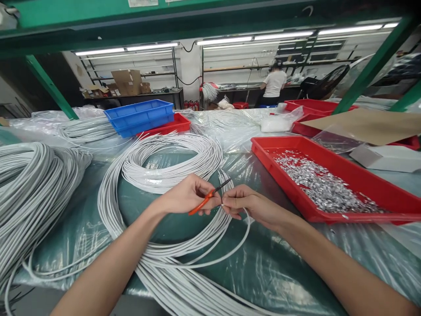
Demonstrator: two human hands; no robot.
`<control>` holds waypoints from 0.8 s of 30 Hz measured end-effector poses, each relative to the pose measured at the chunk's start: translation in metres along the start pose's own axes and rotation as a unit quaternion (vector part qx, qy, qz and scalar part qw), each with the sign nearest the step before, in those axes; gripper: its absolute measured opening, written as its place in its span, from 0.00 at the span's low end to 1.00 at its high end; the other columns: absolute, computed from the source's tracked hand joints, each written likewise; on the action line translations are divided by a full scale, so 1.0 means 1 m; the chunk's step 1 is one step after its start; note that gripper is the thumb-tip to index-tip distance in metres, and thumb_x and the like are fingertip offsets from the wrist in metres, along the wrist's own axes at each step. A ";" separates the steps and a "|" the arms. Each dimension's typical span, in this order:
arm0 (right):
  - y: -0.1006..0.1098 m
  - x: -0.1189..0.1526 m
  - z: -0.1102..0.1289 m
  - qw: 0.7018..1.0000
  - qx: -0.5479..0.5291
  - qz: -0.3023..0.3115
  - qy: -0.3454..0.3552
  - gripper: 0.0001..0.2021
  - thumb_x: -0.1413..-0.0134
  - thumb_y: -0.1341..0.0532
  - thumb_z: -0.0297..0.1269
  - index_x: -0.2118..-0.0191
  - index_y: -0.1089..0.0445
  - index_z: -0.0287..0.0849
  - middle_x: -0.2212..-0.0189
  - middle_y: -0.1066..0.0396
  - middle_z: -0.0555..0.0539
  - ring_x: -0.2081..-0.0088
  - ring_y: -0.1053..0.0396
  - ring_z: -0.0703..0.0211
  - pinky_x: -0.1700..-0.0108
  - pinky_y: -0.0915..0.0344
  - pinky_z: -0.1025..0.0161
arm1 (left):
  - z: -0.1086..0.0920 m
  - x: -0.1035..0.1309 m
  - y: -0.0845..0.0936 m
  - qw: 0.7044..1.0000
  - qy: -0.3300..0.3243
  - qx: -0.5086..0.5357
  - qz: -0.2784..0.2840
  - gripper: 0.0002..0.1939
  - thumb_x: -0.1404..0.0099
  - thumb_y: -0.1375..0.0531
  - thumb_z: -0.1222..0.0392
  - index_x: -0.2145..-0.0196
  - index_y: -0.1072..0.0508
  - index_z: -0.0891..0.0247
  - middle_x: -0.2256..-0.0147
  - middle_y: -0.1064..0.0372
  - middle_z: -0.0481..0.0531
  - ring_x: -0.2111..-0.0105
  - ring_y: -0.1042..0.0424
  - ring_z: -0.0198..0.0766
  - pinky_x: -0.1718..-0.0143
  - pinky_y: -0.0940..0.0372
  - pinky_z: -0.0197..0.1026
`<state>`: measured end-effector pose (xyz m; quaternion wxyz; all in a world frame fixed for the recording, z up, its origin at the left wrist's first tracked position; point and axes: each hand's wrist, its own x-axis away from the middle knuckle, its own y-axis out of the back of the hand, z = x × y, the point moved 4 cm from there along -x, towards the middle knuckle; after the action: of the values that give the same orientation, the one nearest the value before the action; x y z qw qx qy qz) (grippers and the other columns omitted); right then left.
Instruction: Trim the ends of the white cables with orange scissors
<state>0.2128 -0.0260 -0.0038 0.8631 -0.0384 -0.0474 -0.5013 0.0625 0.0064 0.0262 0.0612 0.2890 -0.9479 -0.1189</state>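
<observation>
In the head view, my left hand (189, 195) is closed around small scissors (204, 202) with orange handles, their dark blades pointing up and to the right. My right hand (245, 202) pinches a white cable (247, 226) near its end, and the rest of that cable curves down beneath the hand. The fingertips of both hands meet, or nearly meet, at the cable end, which they partly hide. Below and behind my hands lies a large loose coil of white cables (110, 188), with another coil (173, 182) lying at its far side.
A red tray (279, 164) with many small shiny metal pieces stands to the right. More coiled cable (29, 197) lies at the left. Blue bins (140, 117) rest over a red bin (176, 123) at the back. Farther away a person (274, 83) faces another bench.
</observation>
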 end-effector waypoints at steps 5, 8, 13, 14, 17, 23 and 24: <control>0.002 -0.002 -0.008 1.000 0.000 -0.005 -0.030 0.17 0.48 0.37 0.45 0.78 0.31 0.36 0.83 0.46 0.54 0.80 0.54 0.69 0.76 0.51 0.65 | 0.003 -0.001 -0.002 0.999 -0.012 -0.028 0.013 0.07 0.45 0.45 0.69 0.80 0.34 0.67 0.81 0.39 0.45 0.80 0.41 0.27 0.76 0.41 0.33; 0.002 -0.002 -0.009 0.998 -0.004 -0.018 -0.054 0.19 0.48 0.37 0.47 0.79 0.33 0.37 0.86 0.51 0.57 0.81 0.57 0.69 0.77 0.52 0.66 | 0.002 0.000 -0.003 0.999 -0.006 -0.052 0.001 0.08 0.45 0.45 0.68 0.81 0.36 0.66 0.81 0.40 0.45 0.80 0.44 0.26 0.77 0.44 0.33; 0.001 -0.001 -0.008 0.997 0.007 -0.032 -0.067 0.19 0.49 0.37 0.49 0.79 0.35 0.38 0.86 0.53 0.57 0.82 0.58 0.70 0.78 0.52 0.67 | -0.001 0.000 -0.003 0.996 0.006 -0.083 -0.023 0.06 0.46 0.44 0.67 0.79 0.33 0.67 0.82 0.41 0.44 0.81 0.47 0.26 0.79 0.48 0.33; 0.002 -0.001 -0.007 0.997 0.007 -0.033 -0.068 0.19 0.49 0.37 0.49 0.79 0.35 0.38 0.85 0.52 0.57 0.81 0.57 0.70 0.78 0.52 0.67 | -0.001 0.000 -0.003 0.996 0.009 -0.086 -0.024 0.06 0.46 0.44 0.67 0.79 0.33 0.67 0.82 0.41 0.44 0.81 0.47 0.26 0.80 0.48 0.33; 0.002 -0.001 -0.007 0.997 0.006 -0.029 -0.070 0.19 0.49 0.37 0.49 0.79 0.35 0.38 0.84 0.51 0.57 0.81 0.58 0.71 0.78 0.52 0.68 | -0.001 0.001 -0.003 0.996 0.016 -0.086 -0.015 0.05 0.45 0.44 0.66 0.77 0.31 0.67 0.81 0.40 0.45 0.81 0.45 0.27 0.80 0.47 0.33; 0.002 -0.001 -0.008 0.997 -0.004 -0.010 -0.078 0.19 0.48 0.37 0.48 0.79 0.36 0.39 0.85 0.54 0.58 0.81 0.59 0.70 0.78 0.53 0.67 | 0.000 0.001 -0.003 0.994 0.025 -0.108 -0.005 0.10 0.41 0.42 0.61 0.78 0.32 0.67 0.80 0.38 0.46 0.80 0.44 0.28 0.80 0.47 0.33; 0.002 -0.001 -0.008 0.997 -0.005 -0.009 -0.078 0.19 0.48 0.37 0.48 0.79 0.36 0.39 0.86 0.55 0.58 0.81 0.59 0.70 0.78 0.53 0.67 | -0.001 0.001 -0.003 0.993 0.024 -0.117 -0.007 0.10 0.41 0.42 0.61 0.78 0.33 0.67 0.80 0.39 0.45 0.79 0.45 0.28 0.80 0.48 0.33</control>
<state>0.2139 -0.0252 -0.0121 0.8520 -0.0811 -0.1124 -0.5049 0.0635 0.0029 0.0260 0.1164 0.2889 -0.9240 -0.2220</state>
